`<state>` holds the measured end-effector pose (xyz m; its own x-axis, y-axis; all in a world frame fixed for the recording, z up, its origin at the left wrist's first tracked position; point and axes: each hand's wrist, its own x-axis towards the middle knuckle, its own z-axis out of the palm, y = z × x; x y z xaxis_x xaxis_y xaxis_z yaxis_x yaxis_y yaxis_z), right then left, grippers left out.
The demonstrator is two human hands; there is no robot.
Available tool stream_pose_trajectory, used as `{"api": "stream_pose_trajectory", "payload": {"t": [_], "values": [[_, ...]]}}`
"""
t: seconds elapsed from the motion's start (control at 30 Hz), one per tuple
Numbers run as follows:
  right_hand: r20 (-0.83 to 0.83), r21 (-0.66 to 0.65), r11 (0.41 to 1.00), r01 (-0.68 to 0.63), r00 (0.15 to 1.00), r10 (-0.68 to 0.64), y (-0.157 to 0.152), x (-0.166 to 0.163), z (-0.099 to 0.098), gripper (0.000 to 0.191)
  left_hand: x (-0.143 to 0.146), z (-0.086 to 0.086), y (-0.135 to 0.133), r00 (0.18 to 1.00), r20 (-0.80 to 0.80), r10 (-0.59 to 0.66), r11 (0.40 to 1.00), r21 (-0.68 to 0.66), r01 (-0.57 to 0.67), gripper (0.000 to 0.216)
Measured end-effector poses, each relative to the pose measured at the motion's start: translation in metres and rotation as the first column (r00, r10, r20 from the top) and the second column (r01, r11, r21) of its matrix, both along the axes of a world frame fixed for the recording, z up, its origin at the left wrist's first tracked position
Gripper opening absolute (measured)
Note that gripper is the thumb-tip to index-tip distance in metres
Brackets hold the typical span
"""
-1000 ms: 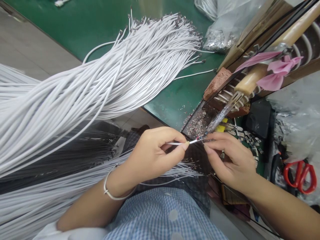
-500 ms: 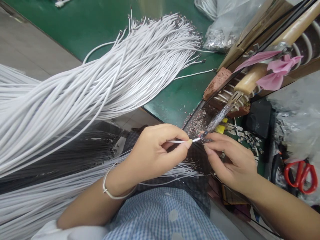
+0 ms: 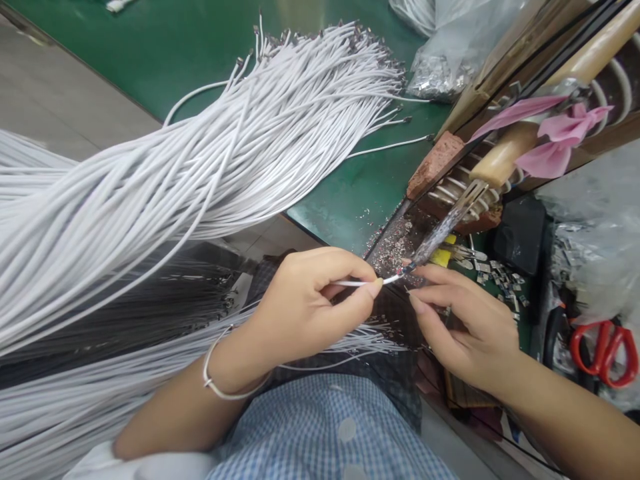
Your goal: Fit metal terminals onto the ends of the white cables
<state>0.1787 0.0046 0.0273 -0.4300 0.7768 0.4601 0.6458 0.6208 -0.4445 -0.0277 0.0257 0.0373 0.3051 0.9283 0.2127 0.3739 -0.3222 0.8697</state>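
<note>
My left hand (image 3: 320,310) pinches a white cable (image 3: 351,283) between thumb and forefinger. The cable's stripped end, with small coloured wires, meets the dark tip of a soldering iron (image 3: 440,233) that slants down from the upper right on its wooden handle. Close by on the right, my right hand (image 3: 463,320) is half curled, its forefinger reaching just under the iron's tip. A tiny thin point shows between its thumb and another finger; what it belongs to is too small to name.
A thick bundle of white cables (image 3: 210,160) lies across the green table (image 3: 345,213). More cables (image 3: 150,393) lie at my lap. Red bricks (image 3: 435,163) and a coiled spring holder flank the iron. Small metal connectors (image 3: 505,277) and red-handled scissors (image 3: 603,353) are at right.
Both hands stay almost exactly where they were, with the cable end still at the iron's tip. Only a very slight shift of the view shows.
</note>
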Motion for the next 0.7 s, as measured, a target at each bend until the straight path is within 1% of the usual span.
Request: {"api": "stream_pose_trajectory", "payload": {"t": [0.17,0.33,0.47,0.57,0.7], "values": [[-0.003,0.003,1.0,-0.017,1.0,0.017,0.0,0.0,-0.001,0.018,0.0,-0.001,-0.001,1.0,-0.012,-0.01,1.0,-0.004,0.01,0.014],[-0.008,-0.018,1.0,-0.002,1.0,0.002,-0.001,0.0,-0.002,0.018,-0.001,-0.001,0.0,0.999,-0.028,-0.021,1.0,-0.003,0.021,0.013],[-0.006,-0.026,0.999,-0.031,1.0,0.03,0.0,-0.001,-0.001,0.018,-0.002,-0.002,-0.001,0.999,-0.038,-0.038,0.999,0.002,0.038,0.012],[-0.019,-0.058,0.996,-0.069,0.998,0.068,0.0,-0.001,-0.001,0.017,-0.004,-0.006,-0.003,0.997,-0.055,-0.061,0.998,-0.004,0.061,0.011],[-0.045,-0.125,0.986,-0.113,0.993,0.108,-0.002,-0.001,0.001,0.019,-0.009,-0.014,-0.009,0.994,-0.063,-0.084,0.995,-0.061,0.08,0.011]]}}
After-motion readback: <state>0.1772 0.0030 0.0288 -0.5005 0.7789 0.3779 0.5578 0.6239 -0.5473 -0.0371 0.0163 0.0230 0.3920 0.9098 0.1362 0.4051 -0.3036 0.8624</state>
